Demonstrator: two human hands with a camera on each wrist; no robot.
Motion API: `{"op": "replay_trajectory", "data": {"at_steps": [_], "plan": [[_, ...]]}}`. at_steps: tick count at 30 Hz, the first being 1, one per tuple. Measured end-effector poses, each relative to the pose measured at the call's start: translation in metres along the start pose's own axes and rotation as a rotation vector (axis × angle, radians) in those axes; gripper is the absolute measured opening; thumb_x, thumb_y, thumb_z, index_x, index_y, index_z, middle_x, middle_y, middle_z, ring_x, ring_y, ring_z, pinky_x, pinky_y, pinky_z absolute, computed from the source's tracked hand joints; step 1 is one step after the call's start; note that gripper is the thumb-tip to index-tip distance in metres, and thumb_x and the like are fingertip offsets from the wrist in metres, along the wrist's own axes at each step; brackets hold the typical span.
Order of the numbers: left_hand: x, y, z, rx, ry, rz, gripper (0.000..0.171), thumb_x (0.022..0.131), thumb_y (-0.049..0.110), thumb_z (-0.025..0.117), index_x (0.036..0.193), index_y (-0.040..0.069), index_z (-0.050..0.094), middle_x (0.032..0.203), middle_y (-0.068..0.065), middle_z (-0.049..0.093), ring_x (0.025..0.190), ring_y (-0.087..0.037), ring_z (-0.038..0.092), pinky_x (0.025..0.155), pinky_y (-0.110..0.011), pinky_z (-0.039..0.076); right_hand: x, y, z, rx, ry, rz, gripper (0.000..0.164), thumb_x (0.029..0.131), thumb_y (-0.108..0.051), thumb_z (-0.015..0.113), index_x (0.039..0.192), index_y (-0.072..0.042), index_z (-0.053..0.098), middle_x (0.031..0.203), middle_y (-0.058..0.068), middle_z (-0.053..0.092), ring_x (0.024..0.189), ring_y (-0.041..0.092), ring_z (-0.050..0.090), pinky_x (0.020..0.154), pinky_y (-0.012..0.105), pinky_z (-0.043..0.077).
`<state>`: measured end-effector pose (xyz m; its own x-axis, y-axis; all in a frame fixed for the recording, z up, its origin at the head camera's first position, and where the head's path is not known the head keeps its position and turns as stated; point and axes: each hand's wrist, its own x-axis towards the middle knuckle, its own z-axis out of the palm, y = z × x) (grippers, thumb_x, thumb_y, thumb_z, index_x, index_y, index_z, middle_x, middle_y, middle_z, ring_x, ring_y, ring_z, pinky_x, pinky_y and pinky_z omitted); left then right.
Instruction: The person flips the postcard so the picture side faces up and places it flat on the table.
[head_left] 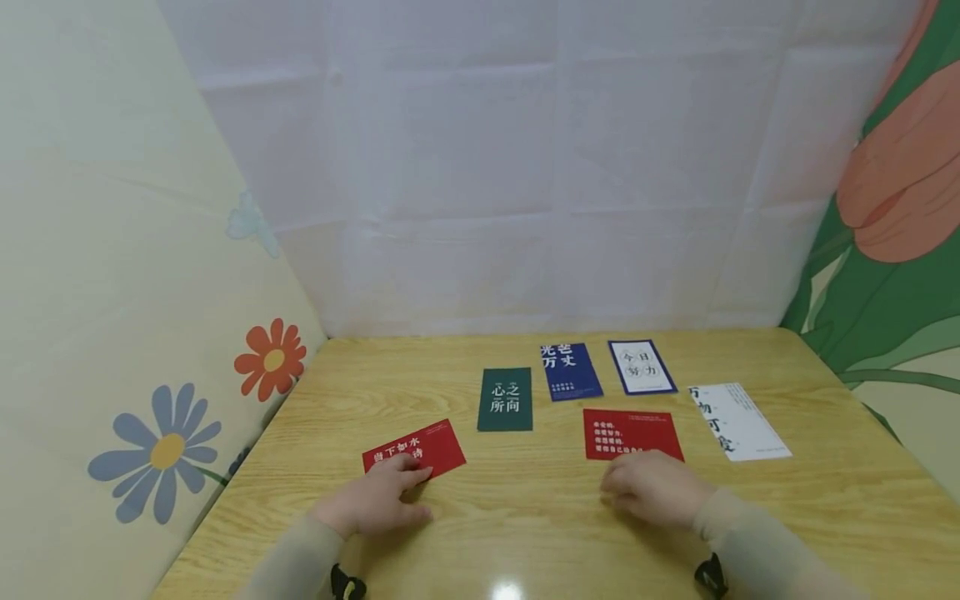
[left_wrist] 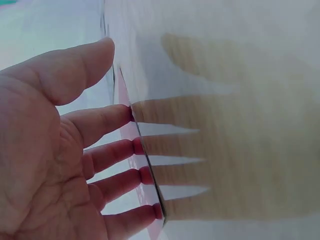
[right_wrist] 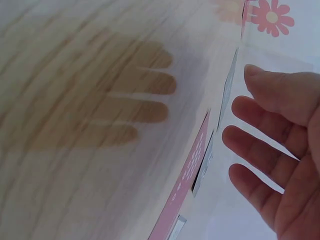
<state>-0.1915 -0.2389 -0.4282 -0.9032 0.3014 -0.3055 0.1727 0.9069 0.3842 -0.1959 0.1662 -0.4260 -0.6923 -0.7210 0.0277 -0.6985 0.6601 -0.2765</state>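
My left hand (head_left: 384,497) lies over the near part of a red card (head_left: 444,450) with white lettering, on the left of the table. Its extended fingertips touch the card in the left wrist view, while the thumb stands off to the side. On the right, my right hand (head_left: 660,489) is at the near edge of a second red card (head_left: 630,427) and overlaps its lower lettering in the head view. The right wrist view shows these fingers (right_wrist: 257,148) loosely extended, holding nothing, above that pinkish-looking card (right_wrist: 182,175).
Beyond the hands, a green card (head_left: 506,417), a blue card (head_left: 581,375) and a blue-bordered white card (head_left: 642,384) lie on the wooden table (head_left: 300,467). A white card (head_left: 750,433) is at far right. White cloth (head_left: 465,167) hangs behind; flowered cloths flank the table.
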Motion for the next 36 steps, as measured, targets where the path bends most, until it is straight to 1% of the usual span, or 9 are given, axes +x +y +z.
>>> {"op": "replay_trajectory", "data": {"at_steps": [6, 10, 15, 19, 21, 24, 27, 31, 36], "plan": [[0.018, -0.004, -0.008, 0.009, 0.011, -0.038, 0.070, 0.079, 0.047, 0.073, 0.137, 0.014, 0.055, 0.142, -0.011, 0.041, 0.129, -0.034, 0.037, 0.098, -0.062, 0.035, -0.003, 0.003, -0.001, -0.008, 0.008, 0.040, 0.020, 0.087, -0.018, 0.070, 0.106, -0.017, 0.073, 0.106, -0.006, 0.068, 0.100, 0.017, 0.063, 0.088, 0.040, 0.050], [0.029, -0.006, -0.010, 0.019, 0.030, -0.059, 0.070, 0.080, 0.048, 0.072, 0.140, 0.017, 0.052, 0.145, -0.011, 0.039, 0.131, -0.034, 0.036, 0.098, -0.062, 0.035, -0.004, 0.003, -0.001, 0.018, 0.006, 0.066, 0.022, 0.087, -0.018, 0.070, 0.109, -0.016, 0.072, 0.109, -0.004, 0.067, 0.104, 0.019, 0.062, 0.090, 0.043, 0.049], [0.040, -0.007, -0.013, 0.005, 0.066, -0.074, 0.069, 0.084, 0.045, 0.070, 0.143, 0.018, 0.048, 0.149, -0.012, 0.035, 0.135, -0.036, 0.031, 0.100, -0.064, 0.033, -0.005, 0.005, 0.000, 0.037, 0.047, 0.089, 0.031, 0.086, -0.018, 0.070, 0.116, -0.013, 0.068, 0.116, 0.002, 0.066, 0.110, 0.024, 0.059, 0.094, 0.046, 0.047], [0.050, -0.013, -0.014, -0.004, 0.087, -0.059, 0.070, 0.087, 0.042, 0.068, 0.146, 0.014, 0.043, 0.152, -0.015, 0.031, 0.138, -0.039, 0.025, 0.104, -0.063, 0.028, -0.006, 0.010, 0.003, 0.025, 0.074, 0.178, 0.039, 0.087, -0.026, 0.070, 0.121, -0.009, 0.065, 0.123, 0.009, 0.062, 0.116, 0.030, 0.056, 0.097, 0.050, 0.043], [0.054, -0.015, -0.014, -0.013, 0.090, -0.060, 0.071, 0.087, 0.043, 0.067, 0.146, 0.012, 0.042, 0.153, -0.016, 0.030, 0.140, -0.040, 0.023, 0.106, -0.063, 0.026, -0.007, 0.014, 0.004, 0.024, 0.051, 0.245, 0.045, 0.088, -0.033, 0.069, 0.124, -0.007, 0.063, 0.129, 0.013, 0.058, 0.120, 0.033, 0.053, 0.100, 0.052, 0.040], [0.058, -0.016, -0.016, -0.020, 0.087, -0.069, 0.072, 0.088, 0.044, 0.066, 0.147, 0.011, 0.041, 0.154, -0.017, 0.027, 0.141, -0.041, 0.020, 0.107, -0.062, 0.023, -0.012, 0.020, 0.003, 0.043, -0.024, 0.343, 0.054, 0.088, -0.041, 0.068, 0.127, -0.004, 0.061, 0.136, 0.017, 0.052, 0.126, 0.038, 0.046, 0.103, 0.055, 0.035], [0.059, -0.015, -0.019, -0.021, 0.082, -0.075, 0.072, 0.089, 0.045, 0.064, 0.147, 0.010, 0.039, 0.156, -0.016, 0.024, 0.142, -0.042, 0.016, 0.109, -0.061, 0.020, -0.015, 0.025, 0.004, 0.068, -0.081, 0.404, 0.062, 0.087, -0.047, 0.065, 0.129, -0.002, 0.059, 0.141, 0.019, 0.048, 0.130, 0.041, 0.042, 0.105, 0.057, 0.032], [0.060, -0.017, -0.021, -0.020, 0.076, -0.080, 0.073, 0.090, 0.047, 0.062, 0.148, 0.011, 0.038, 0.157, -0.016, 0.022, 0.143, -0.042, 0.014, 0.110, -0.061, 0.019, -0.017, 0.030, 0.003, 0.098, -0.103, 0.431, 0.068, 0.086, -0.052, 0.065, 0.130, -0.002, 0.058, 0.143, 0.020, 0.045, 0.130, 0.043, 0.040, 0.105, 0.058, 0.030], [0.064, -0.020, -0.024, -0.002, 0.066, -0.077, 0.075, 0.089, 0.050, 0.061, 0.148, 0.011, 0.037, 0.157, -0.015, 0.022, 0.142, -0.041, 0.015, 0.109, -0.062, 0.020, -0.019, 0.034, 0.003, 0.087, -0.105, 0.431, 0.066, 0.086, -0.053, 0.064, 0.131, -0.005, 0.058, 0.143, 0.018, 0.045, 0.131, 0.042, 0.039, 0.105, 0.058, 0.030]]}}
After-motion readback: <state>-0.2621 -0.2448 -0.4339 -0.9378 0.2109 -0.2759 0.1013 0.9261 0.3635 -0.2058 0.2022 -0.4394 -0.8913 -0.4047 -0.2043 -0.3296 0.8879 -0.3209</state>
